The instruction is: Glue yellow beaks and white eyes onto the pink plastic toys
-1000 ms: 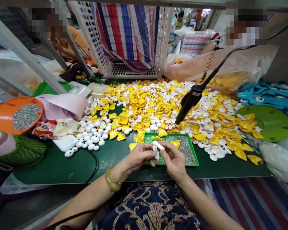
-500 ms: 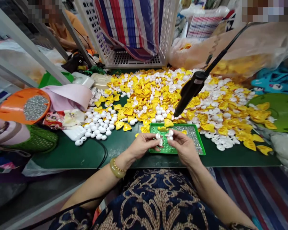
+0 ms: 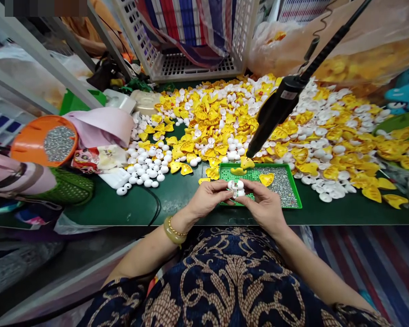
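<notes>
My left hand (image 3: 207, 199) pinches a small white plastic piece (image 3: 232, 186) between thumb and fingers. Facing it, my right hand (image 3: 265, 204) grips a rounded white double-lobed piece (image 3: 240, 188). The two pieces meet or nearly meet; the fingers hide whether they are joined. Both hands are over the near edge of a green tray (image 3: 295, 190), which holds small silvery metal bits (image 3: 281, 187) on its right side. Some yellow shell-like plastic pieces (image 3: 267, 179) lie in the tray, just beyond my fingers.
A black electric screwdriver (image 3: 276, 111) hangs above the tray. Heaped yellow and white parts (image 3: 221, 118) cover the table's back and right. White egg-shaped parts (image 3: 146, 168) lie left, near an orange container (image 3: 30, 141) of metal bits. A white plastic crate (image 3: 197, 72) stands behind.
My hands have come together, bringing the two white pieces from apart to touching or nearly so. The view has tilted down and shifted slightly left.
</notes>
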### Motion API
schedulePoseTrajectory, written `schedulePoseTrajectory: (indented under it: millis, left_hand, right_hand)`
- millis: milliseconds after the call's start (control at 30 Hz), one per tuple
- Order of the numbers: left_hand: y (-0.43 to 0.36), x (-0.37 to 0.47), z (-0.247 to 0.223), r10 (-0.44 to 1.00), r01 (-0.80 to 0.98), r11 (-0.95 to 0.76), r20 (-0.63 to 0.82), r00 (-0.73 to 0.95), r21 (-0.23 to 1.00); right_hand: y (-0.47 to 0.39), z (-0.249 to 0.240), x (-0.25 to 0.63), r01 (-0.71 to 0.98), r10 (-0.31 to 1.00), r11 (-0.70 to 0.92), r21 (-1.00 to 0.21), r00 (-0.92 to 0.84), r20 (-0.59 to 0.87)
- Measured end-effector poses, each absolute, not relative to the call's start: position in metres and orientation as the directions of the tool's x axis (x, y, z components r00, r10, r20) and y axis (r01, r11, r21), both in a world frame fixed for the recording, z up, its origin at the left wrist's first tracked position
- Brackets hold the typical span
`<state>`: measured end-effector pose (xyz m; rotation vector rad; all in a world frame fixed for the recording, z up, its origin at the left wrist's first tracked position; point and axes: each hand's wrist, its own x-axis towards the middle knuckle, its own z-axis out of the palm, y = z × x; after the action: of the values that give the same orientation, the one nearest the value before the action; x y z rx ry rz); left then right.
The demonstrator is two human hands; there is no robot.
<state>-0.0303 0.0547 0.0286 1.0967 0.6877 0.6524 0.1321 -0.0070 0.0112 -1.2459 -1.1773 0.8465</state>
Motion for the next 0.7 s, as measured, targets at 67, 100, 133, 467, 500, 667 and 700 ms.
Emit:
schedulePoseTrajectory:
  millis: [67, 100, 133, 467, 500, 667, 700]
  left_hand:
    - [0.055, -0.031, 0.028, 0.762, -0.126, 0.31, -0.167, 0.625, 0.942]
    - [0.055, -0.031, 0.028, 0.763, -0.124, 0.303, -0.163, 0.625, 0.945]
    - [0.055, -0.032, 0.028, 0.765, -0.119, 0.292, -0.157, 0.624, 0.949]
    - [0.059, -0.038, 0.02, 0.78, 0.016, 0.068, -0.063, 0.622, 0.998]
    - [0.059, -0.039, 0.019, 0.772, 0.032, 0.041, -0.052, 0.633, 0.999]
    - [0.059, -0.042, 0.025, 0.674, 0.123, -0.262, 0.09, 0.733, 0.957]
    - [0.059, -0.043, 0.028, 0.637, 0.12, -0.325, 0.123, 0.761, 0.938]
  right_hand:
    - [-0.008, 0.012, 0.131, 0.153, 0.949, 0.185, -0.971, 0.23, 0.217]
    - [-0.008, 0.012, 0.131, 0.17, 0.947, 0.192, -0.967, 0.228, 0.228]
    - [-0.008, 0.013, 0.13, 0.186, 0.944, 0.198, -0.962, 0.227, 0.238]
    - [-0.008, 0.018, 0.127, 0.386, 0.911, 0.286, -0.877, 0.174, 0.374]
    - [-0.008, 0.017, 0.127, 0.389, 0.912, 0.29, -0.874, 0.166, 0.376]
    - [-0.007, 0.015, 0.126, 0.368, 0.917, 0.289, -0.884, 0.158, 0.366]
    - [-0.007, 0.015, 0.126, 0.364, 0.917, 0.293, -0.884, 0.154, 0.367]
